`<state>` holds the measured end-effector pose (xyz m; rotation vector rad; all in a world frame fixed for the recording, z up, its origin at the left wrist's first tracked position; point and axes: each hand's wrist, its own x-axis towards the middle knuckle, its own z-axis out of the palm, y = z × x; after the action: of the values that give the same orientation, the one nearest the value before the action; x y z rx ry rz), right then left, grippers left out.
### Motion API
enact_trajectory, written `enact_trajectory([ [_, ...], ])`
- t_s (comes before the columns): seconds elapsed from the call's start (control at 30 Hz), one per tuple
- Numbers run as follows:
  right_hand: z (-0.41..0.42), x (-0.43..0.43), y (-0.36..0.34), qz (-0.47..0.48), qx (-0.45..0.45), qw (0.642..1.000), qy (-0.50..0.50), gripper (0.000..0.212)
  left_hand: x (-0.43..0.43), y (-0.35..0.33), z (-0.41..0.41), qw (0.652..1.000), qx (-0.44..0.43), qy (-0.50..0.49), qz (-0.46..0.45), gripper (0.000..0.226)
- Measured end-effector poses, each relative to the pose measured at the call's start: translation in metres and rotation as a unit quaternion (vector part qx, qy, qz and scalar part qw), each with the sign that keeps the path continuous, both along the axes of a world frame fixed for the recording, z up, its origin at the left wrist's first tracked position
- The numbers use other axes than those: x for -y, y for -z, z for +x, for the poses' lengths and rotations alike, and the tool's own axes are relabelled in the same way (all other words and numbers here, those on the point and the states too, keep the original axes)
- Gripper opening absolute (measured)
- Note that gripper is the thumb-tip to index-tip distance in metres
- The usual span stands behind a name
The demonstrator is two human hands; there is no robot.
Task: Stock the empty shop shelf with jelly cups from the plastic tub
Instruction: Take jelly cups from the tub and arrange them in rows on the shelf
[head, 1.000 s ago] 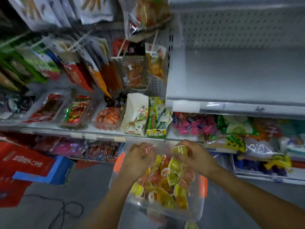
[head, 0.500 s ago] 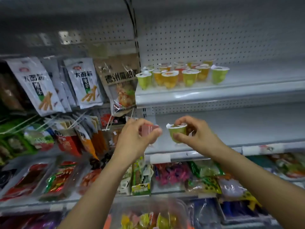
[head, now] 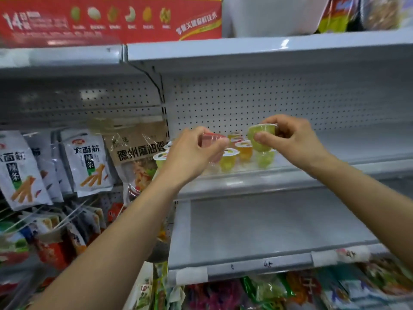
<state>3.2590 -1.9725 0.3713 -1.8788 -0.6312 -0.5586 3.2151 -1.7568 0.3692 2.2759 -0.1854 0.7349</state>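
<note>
My left hand (head: 192,153) grips a pink jelly cup (head: 210,138) just above the grey upper shelf (head: 335,173). My right hand (head: 290,139) pinches a green jelly cup (head: 262,135), tilted, over the same shelf. Behind and below both hands, several yellow, orange and green jelly cups (head: 244,149) stand in a cluster at the shelf's left end. Some of them are hidden by my hands. The plastic tub is out of view.
A bare grey shelf (head: 268,224) lies below. Hanging snack bags (head: 89,159) fill the pegboard bay to the left. A red carton (head: 111,16) sits on the top shelf. Packaged sweets (head: 290,289) crowd the lowest visible shelf.
Both hands rose from the tub to the upper shelf, each carrying a cup. My view swung upward, so the tub dropped out of sight.
</note>
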Motion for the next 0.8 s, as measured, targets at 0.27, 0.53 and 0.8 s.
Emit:
enact_trajectory([
  [0.27, 0.115, 0.039, -0.023, -0.077, -0.037, 0.995, 0.043, 0.028, 0.033, -0.034, 0.081, 0.999, -0.018, -0.045, -0.015, 0.037],
  [0.53, 0.213, 0.040, 0.014, -0.129, -0.106, 0.985, 0.041, 0.032, 0.048, -0.028, 0.144, 0.995, -0.019, -0.093, 0.007, 0.037],
  [0.8, 0.239, 0.029, 0.034, -0.138, -0.129, 0.982, -0.009, 0.035, 0.053, -0.023, 0.165, 0.994, -0.031, -0.102, -0.006, 0.035],
])
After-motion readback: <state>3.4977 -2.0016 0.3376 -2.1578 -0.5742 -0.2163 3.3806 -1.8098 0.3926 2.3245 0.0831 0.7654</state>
